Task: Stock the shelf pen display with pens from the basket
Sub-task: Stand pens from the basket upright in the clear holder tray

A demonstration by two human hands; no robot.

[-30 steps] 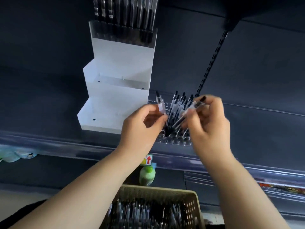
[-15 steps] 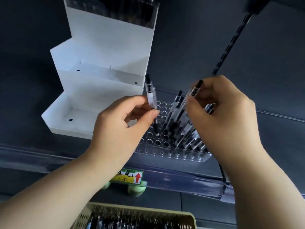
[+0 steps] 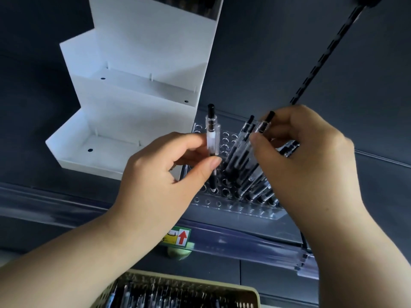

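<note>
Head camera shows your left hand [image 3: 160,174] pinching one clear-barrelled pen [image 3: 212,138] between thumb and fingers. The pen is upright, its lower tip down among the holes of the clear perforated pen rack [image 3: 233,207] on the shelf; whether it sits in a hole cannot be told. Your right hand [image 3: 311,163] grips a bunch of pens [image 3: 240,161] leaning in the rack's right part, thumb and forefinger closed on the top of one. A white stepped display [image 3: 133,107] stands just left of the rack. Below you, the basket [image 3: 251,294] holds more pens.
</note>
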